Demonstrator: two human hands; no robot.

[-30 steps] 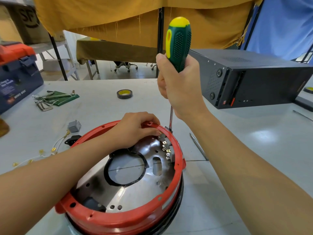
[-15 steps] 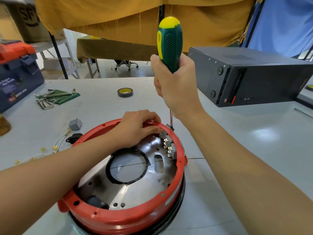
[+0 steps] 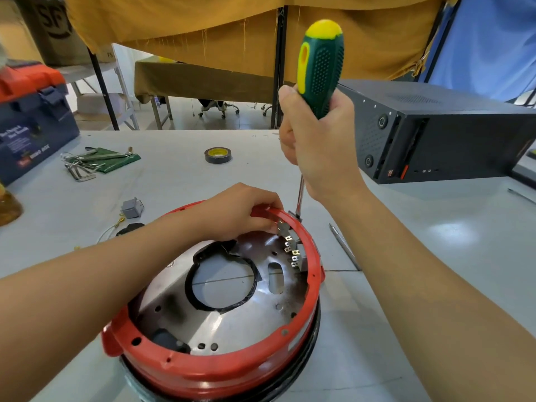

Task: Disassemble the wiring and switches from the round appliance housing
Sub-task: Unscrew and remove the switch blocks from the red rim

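Observation:
The round appliance housing (image 3: 220,369) has a red rim and a shiny metal plate inside, and it stands on the table in front of me. My left hand (image 3: 240,211) grips the far part of the red rim. A row of metal switch terminals (image 3: 291,250) sits just inside the rim at the right. My right hand (image 3: 316,146) holds a green and yellow screwdriver (image 3: 320,68) upright. Its tip rests at the rim's outer edge beside the terminals. A grey switch (image 3: 132,208) and a black part with thin wires (image 3: 129,227) lie loose on the table to the left.
A black computer case (image 3: 452,134) lies at the right. A roll of black tape (image 3: 218,155) sits behind the housing. Hex keys on a green pouch (image 3: 98,162) and a blue toolbox (image 3: 32,123) are at the left. A thin metal tool (image 3: 345,246) lies right of the housing.
The view has shifted slightly. The screwdriver stays upright at the rim, my right hand has turned a little on its handle, and my left hand keeps its grip on the rim.

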